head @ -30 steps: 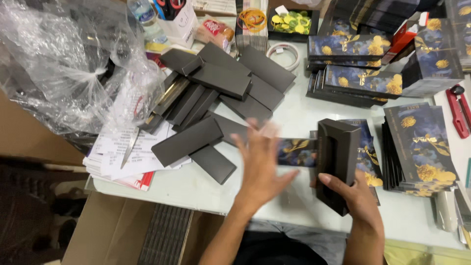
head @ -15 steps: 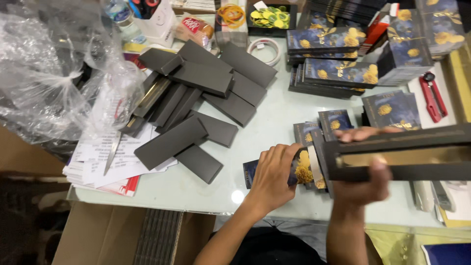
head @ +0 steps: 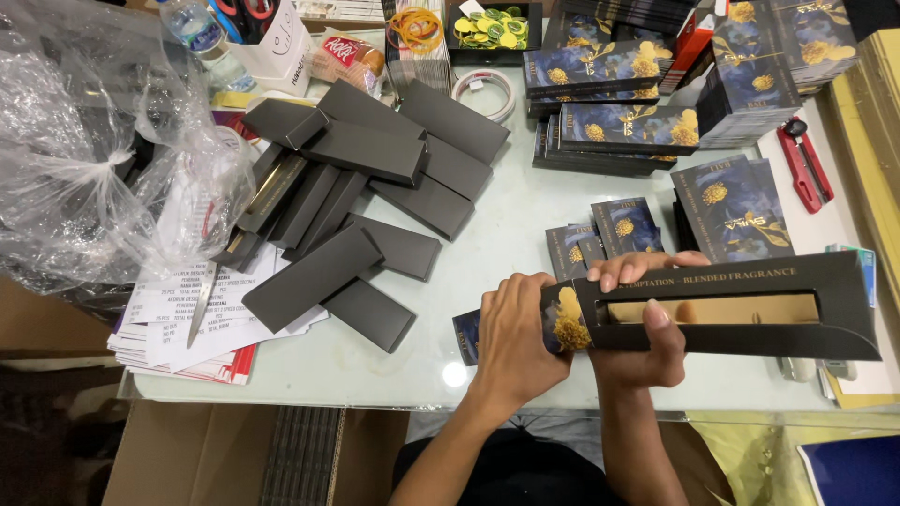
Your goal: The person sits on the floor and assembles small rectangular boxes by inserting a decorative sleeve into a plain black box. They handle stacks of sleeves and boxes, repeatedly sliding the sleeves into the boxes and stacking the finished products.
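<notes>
Left hand (head: 516, 333) fingers curled, gripping; right hand (head: 642, 328) clasped, thumb seemingly on top.

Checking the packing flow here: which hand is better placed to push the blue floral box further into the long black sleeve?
Left. The left hand already cups the blue box's free end, while the right hand grips the black sleeve, steadying it.

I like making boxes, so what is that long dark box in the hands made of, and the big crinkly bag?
The long dark sleeve looks like thin matte card: sharp folded edges, a cut-out window, gold lining inside. The bag looks like clear thin plastic film: see-through, crumpled, with shiny highlights.
</notes>
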